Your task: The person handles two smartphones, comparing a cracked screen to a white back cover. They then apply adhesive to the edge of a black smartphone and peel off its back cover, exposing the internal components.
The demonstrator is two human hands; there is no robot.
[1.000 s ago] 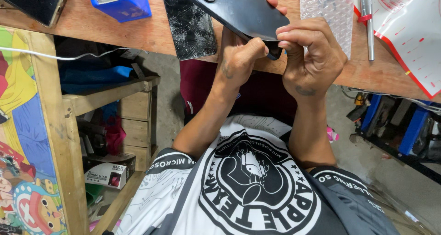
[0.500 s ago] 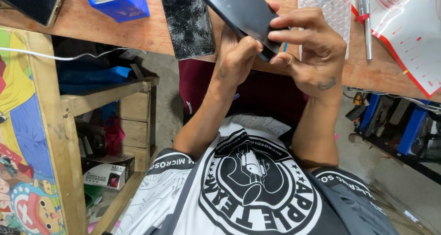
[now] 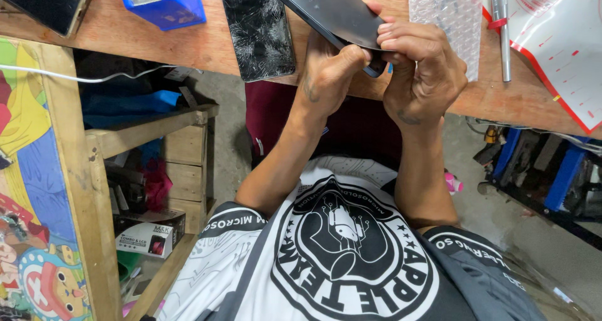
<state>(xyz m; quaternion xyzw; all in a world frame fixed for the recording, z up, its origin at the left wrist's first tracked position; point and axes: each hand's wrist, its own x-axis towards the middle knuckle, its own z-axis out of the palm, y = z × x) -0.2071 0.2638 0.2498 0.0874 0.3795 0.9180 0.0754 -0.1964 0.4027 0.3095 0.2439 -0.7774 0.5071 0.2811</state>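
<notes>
— What's being held?
— A dark, flat phone [image 3: 332, 7], slim and glossy black, with rounded corners.
— How does it sit?
— Tilted, slanting from upper left down to lower right, raised above the counter's [image 3: 188, 42] near edge, its lower corner pinched between both hands.

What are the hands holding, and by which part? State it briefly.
Both hands, left and right, hold a dark flat phone by its near corner, fingers pinched at that edge; the rest juts out over the wooden table.
</notes>
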